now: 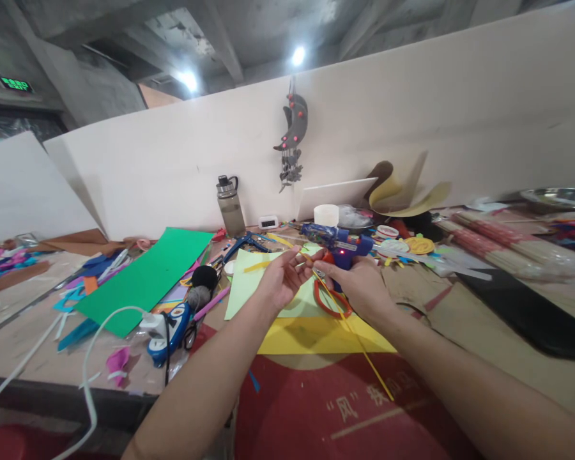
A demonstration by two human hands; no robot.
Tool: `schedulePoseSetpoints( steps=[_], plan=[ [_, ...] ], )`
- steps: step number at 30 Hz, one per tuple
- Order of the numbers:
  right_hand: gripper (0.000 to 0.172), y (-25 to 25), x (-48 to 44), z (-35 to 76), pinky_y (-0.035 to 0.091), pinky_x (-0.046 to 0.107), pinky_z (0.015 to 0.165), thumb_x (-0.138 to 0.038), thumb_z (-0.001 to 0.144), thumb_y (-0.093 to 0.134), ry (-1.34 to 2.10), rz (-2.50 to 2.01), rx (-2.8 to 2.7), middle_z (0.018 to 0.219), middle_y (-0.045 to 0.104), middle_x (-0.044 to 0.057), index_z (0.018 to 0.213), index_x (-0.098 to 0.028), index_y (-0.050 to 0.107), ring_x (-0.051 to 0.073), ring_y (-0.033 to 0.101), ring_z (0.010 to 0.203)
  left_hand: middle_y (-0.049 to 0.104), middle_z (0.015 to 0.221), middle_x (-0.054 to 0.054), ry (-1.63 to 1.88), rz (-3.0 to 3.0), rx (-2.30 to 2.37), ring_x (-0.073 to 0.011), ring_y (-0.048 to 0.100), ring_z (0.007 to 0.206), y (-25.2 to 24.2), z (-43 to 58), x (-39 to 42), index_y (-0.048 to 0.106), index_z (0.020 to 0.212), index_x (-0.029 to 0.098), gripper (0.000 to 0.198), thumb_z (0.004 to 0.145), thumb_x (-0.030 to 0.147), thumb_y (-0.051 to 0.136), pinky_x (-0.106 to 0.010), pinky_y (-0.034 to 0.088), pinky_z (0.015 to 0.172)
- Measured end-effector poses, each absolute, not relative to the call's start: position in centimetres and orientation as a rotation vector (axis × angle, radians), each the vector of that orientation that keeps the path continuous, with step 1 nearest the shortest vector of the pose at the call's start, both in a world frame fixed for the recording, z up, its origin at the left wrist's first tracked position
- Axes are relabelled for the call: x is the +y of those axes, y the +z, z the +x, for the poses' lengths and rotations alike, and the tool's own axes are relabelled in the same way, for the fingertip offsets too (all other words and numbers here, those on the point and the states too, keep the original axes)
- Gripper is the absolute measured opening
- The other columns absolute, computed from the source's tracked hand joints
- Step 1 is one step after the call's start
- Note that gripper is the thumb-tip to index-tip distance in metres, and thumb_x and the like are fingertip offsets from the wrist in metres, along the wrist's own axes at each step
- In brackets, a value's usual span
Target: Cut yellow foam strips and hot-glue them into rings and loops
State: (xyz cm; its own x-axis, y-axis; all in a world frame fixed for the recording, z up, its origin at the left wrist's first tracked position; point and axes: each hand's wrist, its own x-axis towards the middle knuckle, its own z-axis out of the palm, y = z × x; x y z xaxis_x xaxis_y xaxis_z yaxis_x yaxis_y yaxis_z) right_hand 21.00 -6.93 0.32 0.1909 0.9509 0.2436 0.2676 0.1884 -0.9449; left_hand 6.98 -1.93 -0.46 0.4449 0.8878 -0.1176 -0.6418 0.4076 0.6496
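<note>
Yellow paper strip, pinched between both your hands above the table.

The cluttered table (460, 300) leaves little room: the green sheet (144, 278) lies left, the yellow sheet (316, 335) under your wrists, and the blue glue gun (338, 246) stands just behind your fingers, probably hot. Your left hand (280, 278) and right hand (359, 284) are each closed on the strip (354, 335); it looks light, floppy and easily creased, so hold it near the top end, clear of the orange-handled scissors (328, 300).

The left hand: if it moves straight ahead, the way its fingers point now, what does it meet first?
Probably the blue glue gun: the left hand points up-right toward it, just beyond the fingertips. Depth is unclear, so it might pass slightly in front.
</note>
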Motion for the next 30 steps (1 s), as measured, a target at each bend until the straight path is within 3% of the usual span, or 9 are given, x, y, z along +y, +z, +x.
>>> schedulePoseSetpoints(
  steps=[10, 17, 25, 30],
  plan=[
    [0.039, -1.3, -5.9, 21.4, 0.038, 0.025, 0.044, -0.052, 0.067, 0.066, 0.776, -1.229, -1.308, 0.048, 0.058, 0.002, 0.072, -0.013, 0.064, 0.014, 0.051, 0.042, 0.066, 0.07, -0.006, 0.941, 0.601, 0.459, -0.0112, 0.061, 0.056, -0.5, 6.9, -2.0, 0.061, 0.095, 0.011, 0.017, 0.08, 0.016, 0.055, -0.019, 0.048, 0.051],
    [0.036, -0.5, -6.4, 21.0, 0.038, 0.024, 0.043, -0.05, 0.066, 0.067, 0.821, -1.249, -1.306, 0.046, 0.056, 0.0, 0.075, -0.015, 0.064, 0.012, 0.048, 0.041, 0.062, 0.062, -0.004, 0.931, 0.58, 0.485, -0.0092, 0.056, 0.048, -0.3, 6.7, -1.8, 0.061, 0.082, 0.011, 0.008, 0.078, 0.014, 0.055, -0.02, 0.047, 0.05],
    [0.038, 0.4, -7.4, 21.1, 0.037, 0.025, 0.045, -0.055, 0.075, 0.054, 0.82, -1.162, -1.349, 0.045, 0.052, -0.001, 0.076, -0.018, 0.065, 0.012, 0.046, 0.042, 0.061, 0.07, -0.006, 1.052, 0.551, 0.412, -0.0085, 0.058, 0.06, 0.4, 5.1, -0.8, 0.061, 0.087, 0.009, 0.013, 0.08, 0.017, 0.054, -0.015, 0.045, 0.05],
    [0.034, -0.4, -7.0, 21.3, 0.037, 0.026, 0.044, -0.052, 0.073, 0.059, 0.733, -1.177, -1.383, 0.047, 0.053, -0.002, 0.071, -0.018, 0.063, 0.013, 0.046, 0.042, 0.057, 0.068, -0.006, 1.121, 0.411, 0.357, -0.008, 0.057, 0.063, 0.9, 3.8, 0.2, 0.059, 0.081, 0.008, 0.012, 0.081, 0.019, 0.054, -0.013, 0.042, 0.049]
  ],
)
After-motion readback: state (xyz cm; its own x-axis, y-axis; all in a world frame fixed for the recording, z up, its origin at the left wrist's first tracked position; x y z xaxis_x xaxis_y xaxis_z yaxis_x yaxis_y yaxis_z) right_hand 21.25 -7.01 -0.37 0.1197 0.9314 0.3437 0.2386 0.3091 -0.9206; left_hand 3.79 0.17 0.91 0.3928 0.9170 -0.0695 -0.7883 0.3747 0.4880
